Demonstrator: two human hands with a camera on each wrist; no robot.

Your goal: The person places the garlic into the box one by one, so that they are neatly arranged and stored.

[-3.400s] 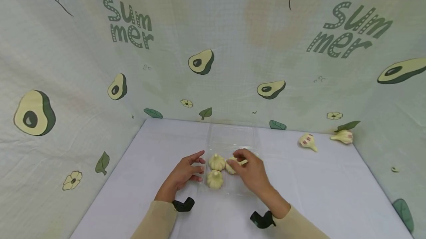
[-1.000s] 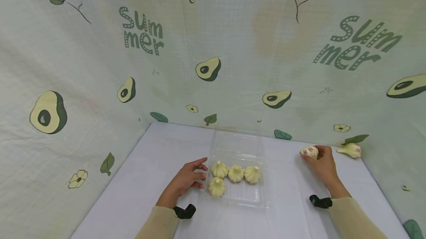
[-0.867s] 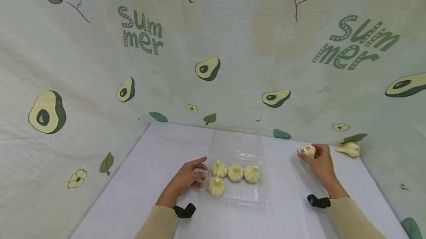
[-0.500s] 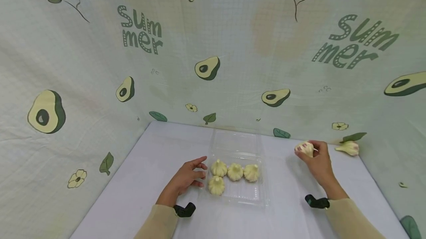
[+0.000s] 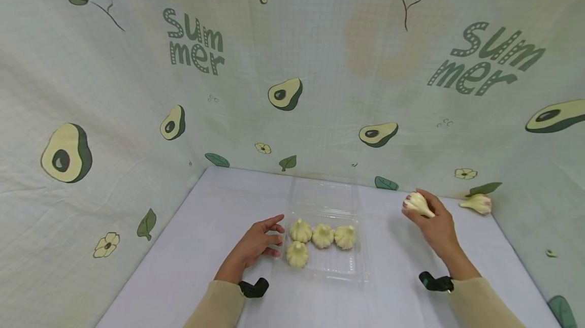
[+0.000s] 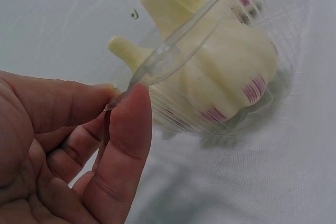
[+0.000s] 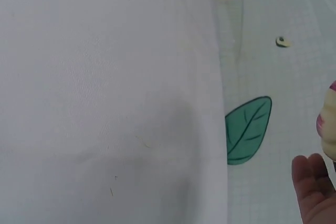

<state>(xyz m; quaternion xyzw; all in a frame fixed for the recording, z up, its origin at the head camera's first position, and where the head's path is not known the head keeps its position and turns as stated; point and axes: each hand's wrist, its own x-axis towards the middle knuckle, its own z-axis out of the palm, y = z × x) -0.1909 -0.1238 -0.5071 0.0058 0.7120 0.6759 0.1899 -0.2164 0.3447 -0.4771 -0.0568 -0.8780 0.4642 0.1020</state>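
A clear plastic clamshell box (image 5: 335, 270) lies on the table with its lid folded back. Inside, three garlic bulbs (image 5: 323, 236) line the far row, and another bulb (image 5: 297, 255) stands at the near left. My left hand (image 5: 258, 241) pinches the box's left rim between thumb and finger; the left wrist view shows this rim (image 6: 173, 51) close up. To the right of the box, my right hand (image 5: 437, 224) holds a purple-streaked garlic bulb (image 5: 417, 204) above the table, its stem toward the palm. Only part of that bulb (image 7: 328, 124) enters the right wrist view.
One more garlic bulb (image 5: 477, 204) lies at the table's back right corner. A printed cloth (image 5: 329, 130) rises behind and along both sides of the white table (image 5: 192, 247). The raised lid (image 5: 323, 195) reaches close to the back cloth.
Earlier, my right hand was over a bulb in the box. It then went right, took hold of a purple-streaked bulb, and has lifted it slightly leftward. The left hand stays at the rim.
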